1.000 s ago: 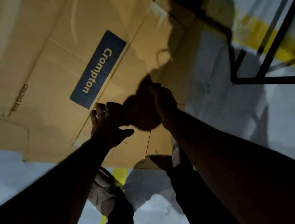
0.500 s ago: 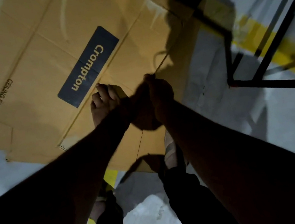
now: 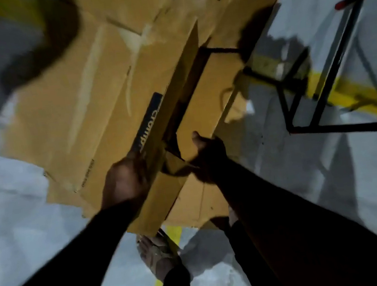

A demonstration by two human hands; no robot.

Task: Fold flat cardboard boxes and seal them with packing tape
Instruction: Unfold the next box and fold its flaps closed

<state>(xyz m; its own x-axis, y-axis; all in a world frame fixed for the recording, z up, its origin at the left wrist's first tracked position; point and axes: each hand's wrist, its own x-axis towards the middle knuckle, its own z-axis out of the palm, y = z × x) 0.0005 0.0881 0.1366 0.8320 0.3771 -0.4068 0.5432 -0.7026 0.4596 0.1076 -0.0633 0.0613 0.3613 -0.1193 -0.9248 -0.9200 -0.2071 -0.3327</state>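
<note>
Since a moment ago the flat brown cardboard box has lifted off the grey floor, both left hand and right hand fingers gripping opposite panels, opening it into shape.

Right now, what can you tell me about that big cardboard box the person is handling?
The cardboard box is brown corrugated board, creased and scuffed, with pale streaks where tape seems to have been stripped. It lies mostly flat on the grey floor, but one long panel is raised on edge, opening a dark gap. A dark blue label with pale lettering sits on that raised part, partly hidden. The left hand grips the lifted panel near its lower end; the right hand holds the neighbouring panel. The picture is blurred.
</note>
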